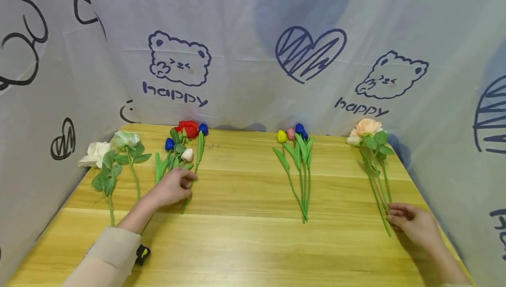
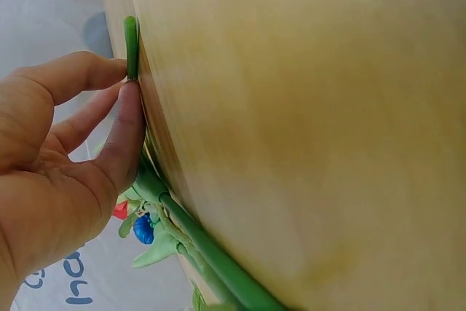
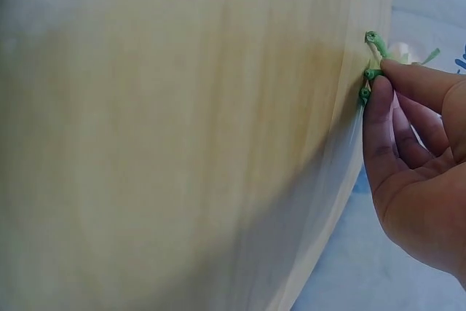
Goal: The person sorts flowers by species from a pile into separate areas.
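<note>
Left fingers (image 2: 81, 74) pinch a tulip stem (image 2: 132, 45) (partly hidden); right fingers (image 3: 426, 87) pinch rose stem (image 3: 373, 74).

Stem (image 2: 132, 43) part. behind L fingers (image 2: 81, 76)

Middle tulips (image 1: 303, 150) between hands (image 1: 174, 188) (image 1: 417, 225); wood (image 1: 245, 181) passable either side.

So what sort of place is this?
Perhaps a makeshift indoor booth or staging area: a wooden table, pale cloth printed with bears and hearts on three sides, and artificial-looking flowers laid out in groups.
</note>
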The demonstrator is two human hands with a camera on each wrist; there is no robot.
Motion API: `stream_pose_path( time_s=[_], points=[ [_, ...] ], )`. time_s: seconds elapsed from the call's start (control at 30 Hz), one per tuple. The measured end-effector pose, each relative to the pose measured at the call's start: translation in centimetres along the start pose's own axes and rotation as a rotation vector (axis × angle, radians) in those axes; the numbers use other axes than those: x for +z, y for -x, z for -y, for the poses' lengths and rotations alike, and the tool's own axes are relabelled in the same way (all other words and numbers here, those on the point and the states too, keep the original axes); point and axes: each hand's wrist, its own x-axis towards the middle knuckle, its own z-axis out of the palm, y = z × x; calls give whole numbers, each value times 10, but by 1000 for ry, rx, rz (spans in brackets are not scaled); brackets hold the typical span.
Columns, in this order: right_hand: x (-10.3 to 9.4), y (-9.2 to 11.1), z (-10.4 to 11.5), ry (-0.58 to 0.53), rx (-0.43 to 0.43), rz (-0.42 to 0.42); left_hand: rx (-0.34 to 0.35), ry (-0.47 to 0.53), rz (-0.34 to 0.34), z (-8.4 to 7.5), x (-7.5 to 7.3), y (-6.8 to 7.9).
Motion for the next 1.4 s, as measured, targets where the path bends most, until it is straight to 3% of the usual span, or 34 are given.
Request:
stream_pose_path(
  time_s=[0.47, 1.0, 1.2, 1.4],
  points=[
    [-1, 2, 5, 34, 0, 18, 27, -36, -13, 2, 0, -2],
    [-3, -1, 3, 45, 27, 37, -24, 22, 6, -1, -3, 2],
    [0, 1, 9, 5, -13, -19, -6, 20, -24, -2, -2, 5],
    [7, 5, 33, -58, -17, -109, 31, 53, -52, -5, -2, 10]
  ],
)
